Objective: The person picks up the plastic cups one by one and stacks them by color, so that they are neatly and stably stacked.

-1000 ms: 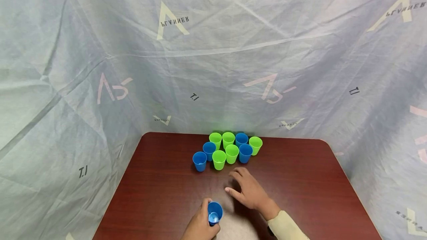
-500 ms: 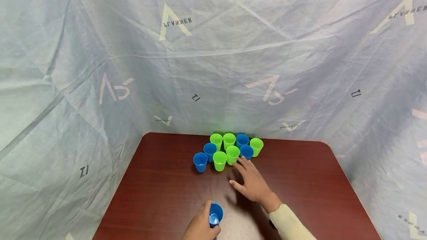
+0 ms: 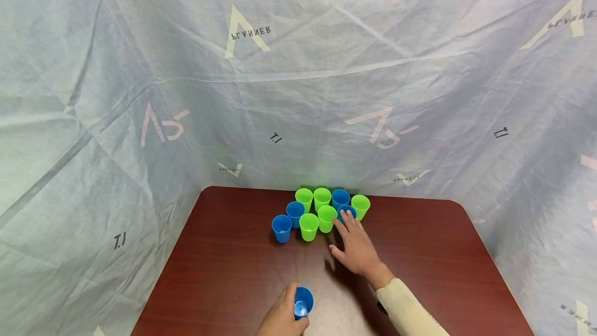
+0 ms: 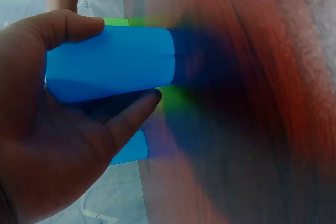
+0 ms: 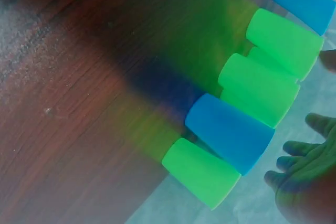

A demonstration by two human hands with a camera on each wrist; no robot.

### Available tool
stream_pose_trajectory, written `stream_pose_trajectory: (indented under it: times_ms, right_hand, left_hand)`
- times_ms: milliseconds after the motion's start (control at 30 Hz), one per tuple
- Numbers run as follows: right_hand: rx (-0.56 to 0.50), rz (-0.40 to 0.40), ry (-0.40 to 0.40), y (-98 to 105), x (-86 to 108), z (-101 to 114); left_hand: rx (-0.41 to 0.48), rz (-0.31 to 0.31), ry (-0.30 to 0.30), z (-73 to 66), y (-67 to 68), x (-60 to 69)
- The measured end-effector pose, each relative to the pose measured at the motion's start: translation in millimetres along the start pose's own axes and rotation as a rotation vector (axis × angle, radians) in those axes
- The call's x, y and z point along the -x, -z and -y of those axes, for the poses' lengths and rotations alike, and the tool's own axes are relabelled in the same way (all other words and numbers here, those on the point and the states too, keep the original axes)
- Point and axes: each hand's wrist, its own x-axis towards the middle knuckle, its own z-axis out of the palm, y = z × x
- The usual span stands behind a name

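- Holds a lone blue cup [image 3: 304,298] at the bottom centre of the head view, left grip [image 3: 281,315] curled round its wall, mouth facing up.
- Pinches this cup between thumb and fingers in the left wrist view; cannot tell whether touching the counter [image 3: 224,279] at the base.
- Holds the right grip [image 3: 359,253] wide, lower right of the frame's centre, with fingertips over a front blue cup [image 5: 230,132]; cannot tell about contact.
- Has nine cups [image 3: 327,223] upright and close together below the frame's centre, five green and four blue, counting the front blue cup.
- Wears a pale sleeve [image 3: 410,307] at the lower right.
- Faces a printed grey sheet [image 3: 298,102] across the upper frame, behind the reddish-brown counter.
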Motion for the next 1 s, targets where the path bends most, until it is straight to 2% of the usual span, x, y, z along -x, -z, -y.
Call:
stream_pose_trajectory:
  times_ms: [133,267,800,1000]
  right_hand:
    - [0.016,0.031,-0.036,-1,-4.1,-3]
    - [0.022,0.022,-0.038,-2,-8.3,-4]
    - [0.083,0.022,-0.04,-10,-23.4,-16]
    - [0.1,0.064,-0.072,-9,-29.6,-19]
  left_hand:
    - [-0.031,-0.022,-0.044,1.7,-0.8,0.6]
    - [-0.063,-0.049,-0.082,2.5,-0.3,1.3]
    - [-0.023,0.0,-0.044,5.2,-0.5,0.0]
    - [-0.018,0.004,-0.043,3.5,1.1,0.1]
